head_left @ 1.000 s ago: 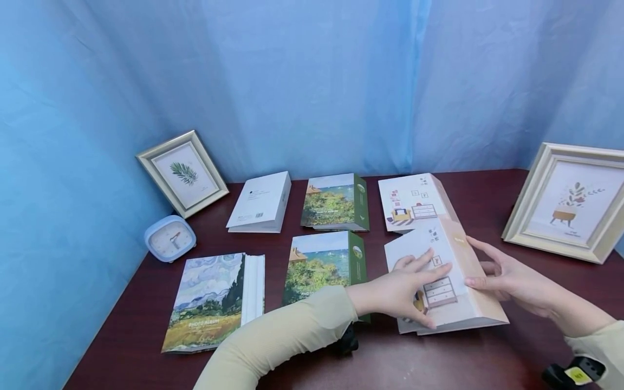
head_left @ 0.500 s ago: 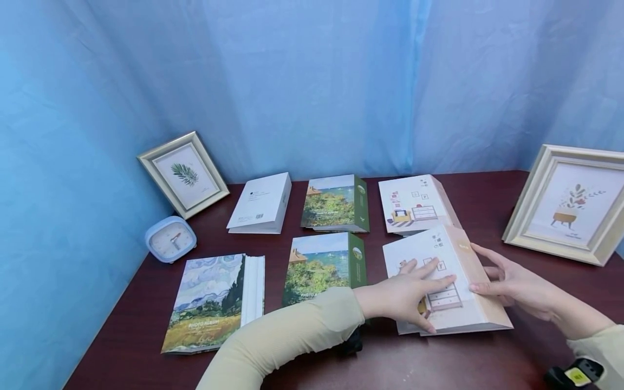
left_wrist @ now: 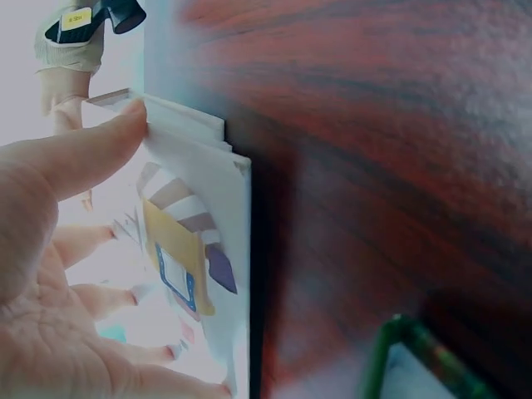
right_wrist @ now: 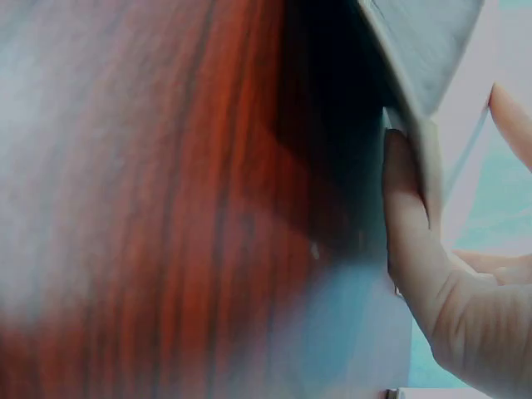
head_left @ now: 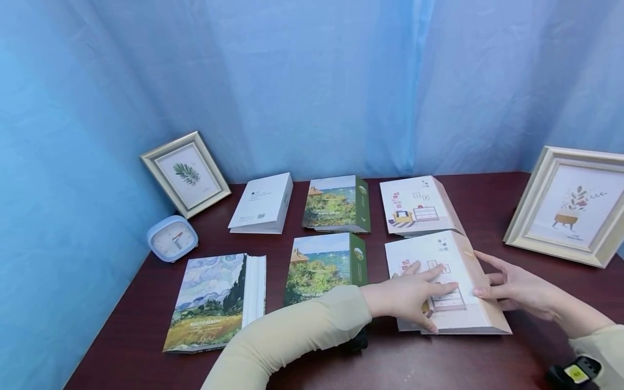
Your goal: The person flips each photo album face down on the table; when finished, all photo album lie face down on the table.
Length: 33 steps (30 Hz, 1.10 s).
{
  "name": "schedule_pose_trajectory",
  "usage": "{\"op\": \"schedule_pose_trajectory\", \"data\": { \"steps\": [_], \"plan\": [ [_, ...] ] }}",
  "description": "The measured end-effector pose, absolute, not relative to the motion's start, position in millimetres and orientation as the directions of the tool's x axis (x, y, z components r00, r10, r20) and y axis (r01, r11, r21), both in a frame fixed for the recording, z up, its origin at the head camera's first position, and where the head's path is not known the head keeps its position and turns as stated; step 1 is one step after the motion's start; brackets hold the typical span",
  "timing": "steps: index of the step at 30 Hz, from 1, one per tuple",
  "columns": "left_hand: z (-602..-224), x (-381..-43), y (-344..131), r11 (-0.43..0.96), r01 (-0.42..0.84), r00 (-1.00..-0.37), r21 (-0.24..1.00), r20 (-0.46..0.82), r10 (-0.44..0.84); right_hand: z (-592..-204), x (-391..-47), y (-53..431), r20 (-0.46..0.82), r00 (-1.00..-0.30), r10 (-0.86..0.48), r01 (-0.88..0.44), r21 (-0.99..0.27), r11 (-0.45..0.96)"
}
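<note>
A thick white photo album (head_left: 424,319) with a furniture drawing and a peach spine lies at the right front. My left hand (head_left: 414,292) rests on its cover with the fingers spread; in the left wrist view the thumb (left_wrist: 100,154) lies near the album's lower edge. At the spine, my right hand (head_left: 521,292) grips the album with thumb and fingers, some of them curled beside the spine. The right wrist view shows its thumb (right_wrist: 403,191) along the album's edge (right_wrist: 407,75). Directly behind lies a matching photo album (head_left: 419,200), its front edge meeting this one.
Two green-spined photo albums (head_left: 333,200) stand in a column left of centre. A white album (head_left: 263,203) lies back-side up, and a landscape album (head_left: 209,303) sits front left. A blue clock (head_left: 173,238) and picture frames (head_left: 187,173) (head_left: 570,206) flank the dark table.
The front white album has turned slightly and slid toward the person, uncovering more of the album behind it. Both hands have moved with it, keeping their places on cover and spine.
</note>
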<state>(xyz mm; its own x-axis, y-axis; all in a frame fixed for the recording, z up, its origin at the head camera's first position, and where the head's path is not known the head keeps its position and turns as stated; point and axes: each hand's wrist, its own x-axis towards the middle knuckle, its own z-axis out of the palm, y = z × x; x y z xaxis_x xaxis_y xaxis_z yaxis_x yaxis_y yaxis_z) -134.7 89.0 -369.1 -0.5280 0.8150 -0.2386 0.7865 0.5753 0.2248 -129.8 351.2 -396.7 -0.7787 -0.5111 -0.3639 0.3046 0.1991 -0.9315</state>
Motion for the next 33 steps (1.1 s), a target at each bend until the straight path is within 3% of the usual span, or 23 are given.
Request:
{"op": "schedule_pose_trajectory", "data": {
  "steps": [13,33],
  "plan": [
    [-373.1,-131.4,96.4,0.633,0.751,-0.576,0.187,-0.284,0.767,-389.2,-127.2,348.0,-0.44,-0.829,-0.345,0.256,-0.848,0.465],
    [-378.6,-131.8,93.3,0.594,0.784,-0.533,0.18,-0.296,0.793,-379.9,-123.7,339.3,-0.387,-0.904,-0.182,0.161,-0.7,0.695]
  ]
}}
